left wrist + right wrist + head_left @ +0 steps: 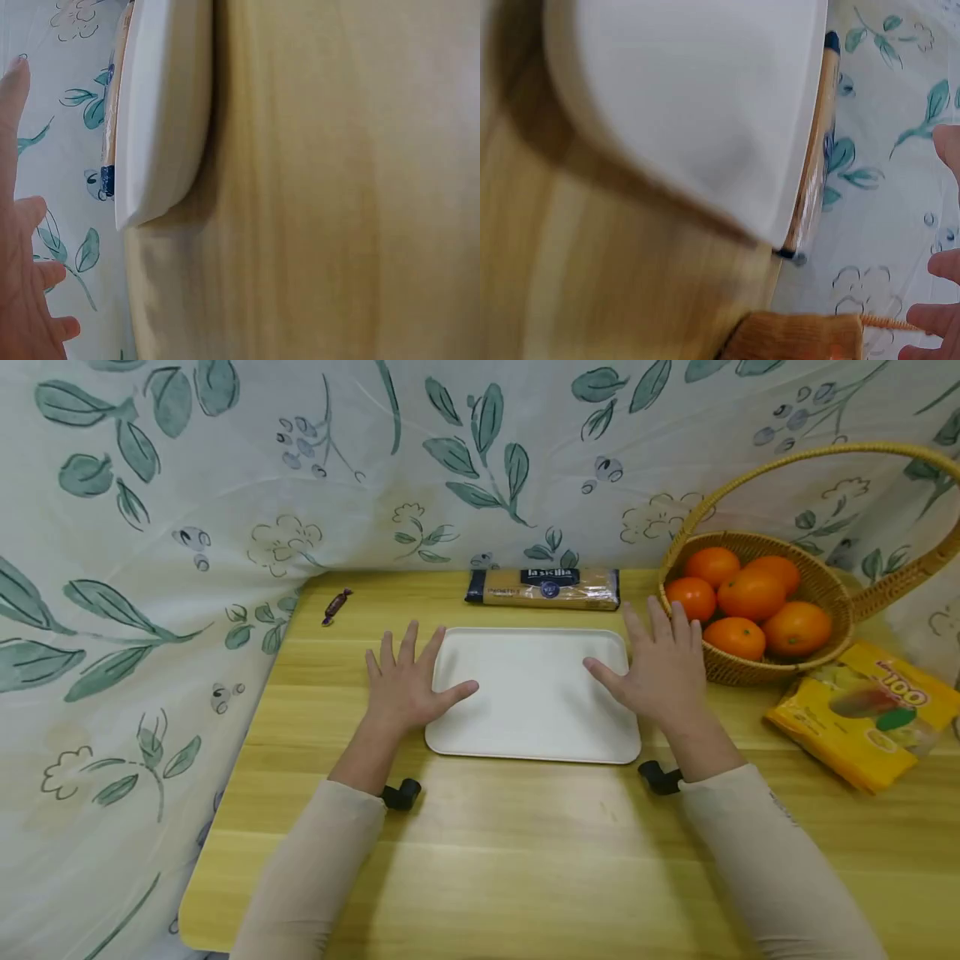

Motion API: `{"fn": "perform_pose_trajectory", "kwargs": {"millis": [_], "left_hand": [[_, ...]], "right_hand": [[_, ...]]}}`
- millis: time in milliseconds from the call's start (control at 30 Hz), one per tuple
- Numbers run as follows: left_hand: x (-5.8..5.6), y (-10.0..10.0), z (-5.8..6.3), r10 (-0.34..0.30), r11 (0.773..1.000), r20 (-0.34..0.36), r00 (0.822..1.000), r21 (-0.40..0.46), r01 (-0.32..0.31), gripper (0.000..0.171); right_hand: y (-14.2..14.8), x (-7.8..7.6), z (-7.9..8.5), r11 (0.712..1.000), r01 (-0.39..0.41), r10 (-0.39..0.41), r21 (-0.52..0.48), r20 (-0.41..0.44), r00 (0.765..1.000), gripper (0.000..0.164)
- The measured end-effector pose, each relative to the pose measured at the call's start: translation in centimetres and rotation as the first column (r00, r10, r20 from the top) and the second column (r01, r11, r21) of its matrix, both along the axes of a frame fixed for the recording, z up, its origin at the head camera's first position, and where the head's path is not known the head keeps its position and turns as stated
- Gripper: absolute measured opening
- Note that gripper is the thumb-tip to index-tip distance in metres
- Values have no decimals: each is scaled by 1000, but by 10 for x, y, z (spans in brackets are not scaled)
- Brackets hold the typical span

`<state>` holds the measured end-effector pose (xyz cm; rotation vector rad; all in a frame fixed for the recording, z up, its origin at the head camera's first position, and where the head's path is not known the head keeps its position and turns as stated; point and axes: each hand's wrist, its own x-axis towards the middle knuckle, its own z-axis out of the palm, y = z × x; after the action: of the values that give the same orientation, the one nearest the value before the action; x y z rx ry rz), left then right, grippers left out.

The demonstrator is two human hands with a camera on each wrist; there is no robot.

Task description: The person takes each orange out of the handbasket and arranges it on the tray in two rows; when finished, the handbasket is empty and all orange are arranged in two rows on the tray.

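Observation:
A white rectangular tray (532,693) lies on the wooden table between the two hands. My left hand (408,689) is by the tray's left edge, its fingers spread and straight, holding nothing. On the opposite side, my right hand (667,681) is likewise spread, with its thumb over the tray's right part and its fingers near the basket. The head view does not settle whether either hand touches the tray. Both wrist views show the tray's raised side, with spread fingers at the frame edge. Behind the tray lies a clear pack of spaghetti (551,589) with a dark blue label.
At the right stands a wicker basket (780,672) with a tall handle, holding several orange fruits (752,594). A yellow snack bag (862,718) with a mango picture lies before it. One wrapped candy (337,607) is at back left. Leaf-patterned cloth (247,452) hangs behind the table (487,860).

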<state>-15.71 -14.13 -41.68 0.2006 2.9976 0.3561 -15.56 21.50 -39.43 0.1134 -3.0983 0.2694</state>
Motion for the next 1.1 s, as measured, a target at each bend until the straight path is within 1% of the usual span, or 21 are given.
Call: {"fn": "perform_pose_trajectory", "kwargs": {"millis": [100, 200, 300, 433, 600, 700, 733, 933, 1100], "left_hand": [[1, -1, -5, 5, 999, -5, 1000, 49, -5, 102], [2, -4, -11, 2, 994, -20, 1000, 108, 0, 96], [2, -7, -15, 13, 983, -24, 1000, 185, -8, 90], [2, -13, -20, 40, 961, -1, 999, 275, -39, 83], [4, -17, -21, 71, 930, 55, 996, 358, -86, 75], [5, -17, -22, 88, 904, 89, 992, 410, -117, 68], [6, -17, -23, 91, 900, 96, 991, 419, -123, 66], [8, -18, -32, 81, 884, 114, 990, 450, -125, 55], [9, -21, -37, 85, 873, 117, 989, 471, -131, 48]], "right_hand": [[16, -6, 8, 999, 25, -25, -24, -10, 1000, 101], [37, -12, 13, 996, 56, -60, -70, -50, 997, 96], [60, -19, 13, 988, 87, -100, -127, -101, 990, 91], [89, -25, 12, 970, 133, -168, -205, -160, 973, 87], [117, -30, 13, 945, 184, -232, -270, -157, 960, 82], [130, -36, 13, 933, 198, -249, -299, -142, 958, 81], [134, -38, 14, 932, 198, -250, -304, -141, 958, 80], [147, -46, 13, 931, 192, -246, -311, -145, 958, 81], [149, -52, 9, 929, 197, -244, -314, -117, 963, 82]]}}
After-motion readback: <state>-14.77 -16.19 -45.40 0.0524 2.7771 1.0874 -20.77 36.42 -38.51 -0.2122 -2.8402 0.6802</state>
